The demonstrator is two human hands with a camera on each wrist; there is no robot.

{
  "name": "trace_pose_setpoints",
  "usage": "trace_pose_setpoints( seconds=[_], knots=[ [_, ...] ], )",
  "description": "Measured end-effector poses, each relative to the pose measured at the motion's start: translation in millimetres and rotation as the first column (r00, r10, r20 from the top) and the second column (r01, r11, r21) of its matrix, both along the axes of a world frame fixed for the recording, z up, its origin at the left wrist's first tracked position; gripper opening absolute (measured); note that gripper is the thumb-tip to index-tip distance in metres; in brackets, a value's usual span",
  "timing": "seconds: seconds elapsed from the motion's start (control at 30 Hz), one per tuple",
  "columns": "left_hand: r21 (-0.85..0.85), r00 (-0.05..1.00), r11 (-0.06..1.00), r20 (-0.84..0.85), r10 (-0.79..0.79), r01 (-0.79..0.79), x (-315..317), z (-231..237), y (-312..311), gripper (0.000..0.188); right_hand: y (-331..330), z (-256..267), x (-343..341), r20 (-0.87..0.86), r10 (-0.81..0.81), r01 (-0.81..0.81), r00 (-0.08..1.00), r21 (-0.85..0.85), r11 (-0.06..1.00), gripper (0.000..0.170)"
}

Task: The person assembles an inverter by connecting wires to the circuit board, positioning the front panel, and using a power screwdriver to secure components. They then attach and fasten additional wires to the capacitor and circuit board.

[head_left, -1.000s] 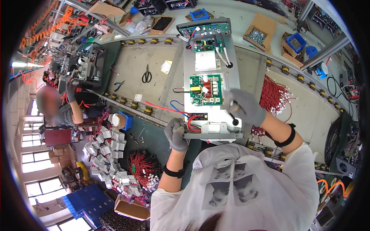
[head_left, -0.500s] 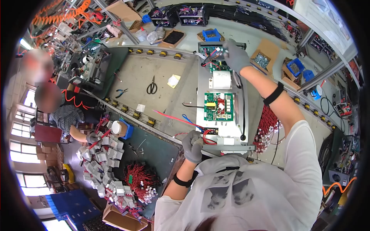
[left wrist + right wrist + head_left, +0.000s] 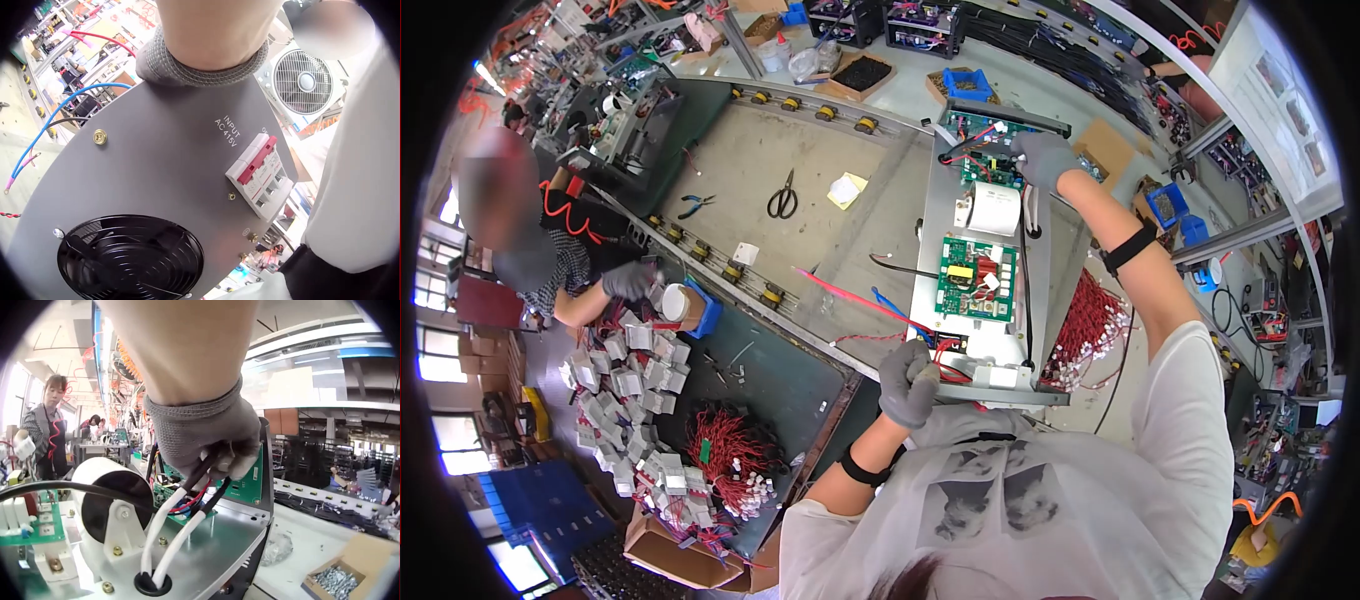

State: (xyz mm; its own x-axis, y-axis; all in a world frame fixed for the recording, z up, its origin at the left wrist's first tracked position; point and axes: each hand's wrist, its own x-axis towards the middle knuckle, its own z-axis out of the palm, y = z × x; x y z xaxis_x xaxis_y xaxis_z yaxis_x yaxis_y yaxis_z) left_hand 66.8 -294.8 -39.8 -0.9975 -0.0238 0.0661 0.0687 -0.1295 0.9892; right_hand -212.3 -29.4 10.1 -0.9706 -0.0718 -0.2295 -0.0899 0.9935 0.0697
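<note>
An open metal chassis with a green circuit board (image 3: 977,280) and a white cylinder (image 3: 996,209) lies in front of the person. The gloved left hand (image 3: 908,384) grips the edge of its near end panel; in the left wrist view that grey panel (image 3: 162,156) carries a black fan grille (image 3: 131,259) and a breaker with a red bar (image 3: 257,160). Near the far end, the gloved right hand (image 3: 209,440) pinches two white cables (image 3: 164,528) with black sleeves, which rise from a grommet (image 3: 152,584). Red and blue wires (image 3: 855,295) stick out beside the left hand.
Scissors (image 3: 782,195), pliers (image 3: 696,206) and a yellow paper (image 3: 847,190) lie left of the chassis. Red wire bundles (image 3: 1090,330) lie to its right, with a box of screws (image 3: 337,582) beyond. Another person in grey gloves (image 3: 630,281) stands at the left by white parts.
The right hand has moved from above the near part of the chassis to its far end and now holds the cables there. The left hand stays at the near panel, while the chassis has turned slightly.
</note>
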Motion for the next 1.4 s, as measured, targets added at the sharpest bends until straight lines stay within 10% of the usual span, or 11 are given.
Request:
trace_pose_setpoints(
  seconds=[0.07, 0.27, 0.37, 0.4, 0.43, 0.47, 0.53, 0.6, 0.67, 0.93, 1.4],
  knots=[
    [-0.040, 0.999, 0.999, -0.033, -0.012, 0.010, -1, 3, 0, 0.014, 1, 3, 14, -0.100, 0.040, -0.054, 0.994, -0.137, 0.989, 0.024],
    [-0.091, 1.000, 0.996, 0.000, -0.019, 0.019, -2, 12, 0, 0.015, 2, 2, 41, -0.606, 0.413, -0.249, 0.680, 0.339, 0.907, 0.027],
    [-0.097, 1.000, 0.995, 0.007, -0.020, 0.021, -2, 15, 0, 0.015, -15, 1, 41, -0.800, 0.421, -0.453, 0.429, 0.213, 0.866, 0.024],
    [-0.095, 1.000, 0.995, 0.006, -0.027, 0.027, -2, 13, 0, 0.015, -29, 1, 40, -0.770, 0.013, -0.443, 0.638, -0.354, 0.824, 0.022],
    [-0.091, 0.999, 0.995, -0.014, -0.029, 0.027, -2, 11, 0, 0.015, -40, -1, 39, -0.498, -0.314, -0.298, 0.809, -0.806, 0.511, 0.021],
    [-0.089, 0.999, 0.996, -0.034, -0.030, 0.027, -2, 9, 0, 0.015, -48, -4, 37, -0.498, -0.318, -0.296, 0.807, -0.807, 0.511, 0.021],
    [-0.082, 0.999, 0.996, -0.019, -0.027, 0.025, -1, 7, 0, 0.016, -57, -13, 29, 0.145, -0.418, 0.057, 0.897, -0.975, -0.216, 0.023],
    [-0.073, 1.000, 0.997, -0.005, -0.016, 0.016, -1, 9, 0, 0.016, -49, -28, 20, 0.260, -0.462, 0.195, 0.848, -0.964, -0.183, 0.026],
    [-0.071, 1.000, 0.997, 0.022, -0.015, 0.017, -1, 13, 0, 0.016, -26, -44, 14, -0.517, -0.363, -0.012, 0.775, -0.586, 0.810, 0.029],
    [-0.074, 0.996, 0.996, -0.079, -0.052, 0.046, -3, 10, -2, 0.016, 43, -17, 2, 0.157, -0.227, 0.270, 0.961, -0.362, 0.892, 0.016],
    [-0.102, 0.994, 0.994, -0.104, -0.041, 0.030, -5, 13, -2, 0.020, 22, -24, -14, 0.106, -0.149, 0.162, 0.983, -0.128, 0.978, 0.021]
  ],
)
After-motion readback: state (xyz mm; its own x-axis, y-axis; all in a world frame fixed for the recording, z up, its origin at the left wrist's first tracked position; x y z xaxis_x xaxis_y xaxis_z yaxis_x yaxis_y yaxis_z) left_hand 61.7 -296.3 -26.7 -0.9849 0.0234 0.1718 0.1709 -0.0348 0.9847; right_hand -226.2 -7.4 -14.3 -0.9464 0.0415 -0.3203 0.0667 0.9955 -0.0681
